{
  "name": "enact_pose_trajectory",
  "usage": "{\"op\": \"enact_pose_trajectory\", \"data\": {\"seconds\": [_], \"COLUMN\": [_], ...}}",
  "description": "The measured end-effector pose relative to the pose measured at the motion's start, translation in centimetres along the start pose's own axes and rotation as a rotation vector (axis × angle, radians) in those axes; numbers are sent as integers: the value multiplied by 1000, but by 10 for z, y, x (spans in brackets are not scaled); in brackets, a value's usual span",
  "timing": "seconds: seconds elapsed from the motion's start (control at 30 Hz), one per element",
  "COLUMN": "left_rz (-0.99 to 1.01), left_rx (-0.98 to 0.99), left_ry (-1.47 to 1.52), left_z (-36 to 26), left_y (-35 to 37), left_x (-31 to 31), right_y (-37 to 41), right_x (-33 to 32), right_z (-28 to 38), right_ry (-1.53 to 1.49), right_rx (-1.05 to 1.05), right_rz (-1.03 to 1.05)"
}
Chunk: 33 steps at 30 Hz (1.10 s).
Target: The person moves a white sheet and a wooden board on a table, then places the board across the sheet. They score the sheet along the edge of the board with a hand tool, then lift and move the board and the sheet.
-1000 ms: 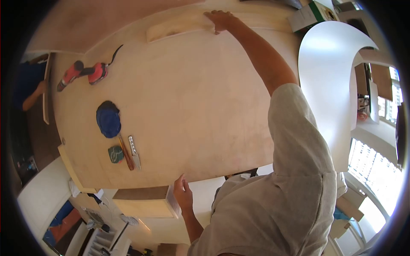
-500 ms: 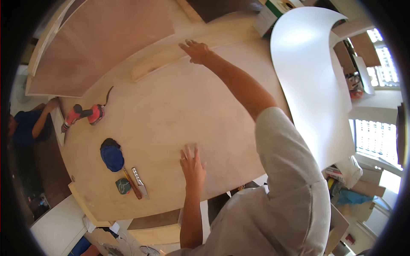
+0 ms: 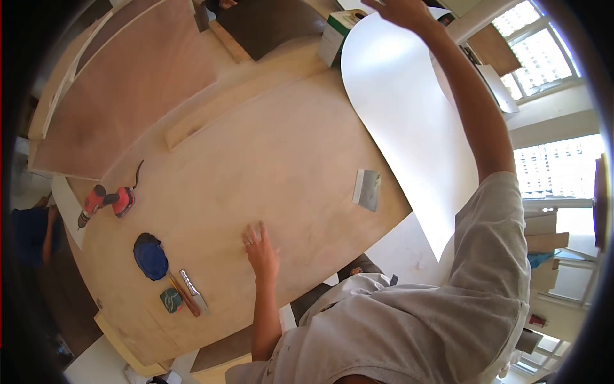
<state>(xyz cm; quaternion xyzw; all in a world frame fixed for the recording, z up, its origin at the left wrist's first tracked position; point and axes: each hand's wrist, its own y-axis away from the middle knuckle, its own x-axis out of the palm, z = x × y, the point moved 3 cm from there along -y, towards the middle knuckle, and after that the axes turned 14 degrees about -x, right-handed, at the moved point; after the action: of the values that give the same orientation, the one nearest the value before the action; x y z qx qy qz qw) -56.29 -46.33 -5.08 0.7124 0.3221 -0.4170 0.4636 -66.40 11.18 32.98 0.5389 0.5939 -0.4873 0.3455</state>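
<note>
White, glossy sheet material with a curved outline (image 3: 390,83) is located between 1 and 2 o'clock from the left hand (image 3: 261,253), 12 o'clock being taken as the top of the view. The sheet's narrow corner is directed to 3 o'clock, well apart from that hand. The sheet's 12 o'clock end is overlapped in view by the right hand (image 3: 404,11). The right fingers are partly cut off by the view edge; whether the sheet is touched or gripped cannot be told.

The left hand is positioned palm down over the pale wooden work surface (image 3: 211,211), with fingers extended and slightly spread and nothing grasped. A grey rectangular plate (image 3: 367,190) is laid at 2 o'clock, near the sheet's edge. At 9 o'clock, a dark blue rounded pouch (image 3: 151,257) is placed. A silver flat-bladed hand tool (image 3: 194,292) is found at 8 o'clock, just beside a brown wooden-handled tool (image 3: 184,296). A red-and-black power drill (image 3: 110,200) is set down near 10 o'clock.
</note>
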Motion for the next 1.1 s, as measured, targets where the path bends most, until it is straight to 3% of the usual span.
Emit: {"op": "enact_pose_trajectory", "data": {"seconds": [0.07, 0.13, 0.27, 0.43, 0.6, 0.67, 0.73, 0.8, 0.87, 0.9, 0.93, 1.0, 1.03, 1.07, 1.1], "left_rz": [-7, -2, 6, 0, 1, 0, 23, 57, 22, -3, -15, -32, 59, 337, 578], "left_rx": [-9, -31, -66, -60, -54, -79, -107, -143, -212, -231, -177, -76, 54, -66, 51], "left_ry": [5, 26, 54, 98, 141, 88, 62, 63, -142, -232, -93, 184, 429, 936, 1171], "left_z": [1, 1, -12, -15, -17, -12, -14, -20, -13, -20, -43, -146, -205, -267, -305], "left_y": [-2, 1, 5, -2, 0, -4, -4, -2, -1, -20, -32, -59, -74, -78, -99], "left_x": [4, 6, 1, 0, -1, 4, 6, -2, 13, 21, 20, -10, -27, -37, -14], "right_y": [-4, -13, -12, 16, 32, 27, 18, 15, 26, 30, 39, 47, 52, 57, 61], "right_x": [9, 28, 41, 100, 144, 151, 194, 215, 189, 171, 156, 147, 155, 161, 164], "right_z": [-43, -74, -115, -158, -147, -143, -149, -163, -159, -163, -155, -143, -138, -133, -125], "right_ry": [7, 48, -203, -404, -534, -230, 31, -89, -210, -284, -367, -411, -376, -343, -317], "right_rx": [-59, -9, 319, 200, 325, 7, -122, -120, -139, -73, -23, -17, -58, -96, -114], "right_rz": [-36, 81, 456, 795, 813, 637, 567, 691, 845, 829, 813, 757, 719, 679, 692]}}
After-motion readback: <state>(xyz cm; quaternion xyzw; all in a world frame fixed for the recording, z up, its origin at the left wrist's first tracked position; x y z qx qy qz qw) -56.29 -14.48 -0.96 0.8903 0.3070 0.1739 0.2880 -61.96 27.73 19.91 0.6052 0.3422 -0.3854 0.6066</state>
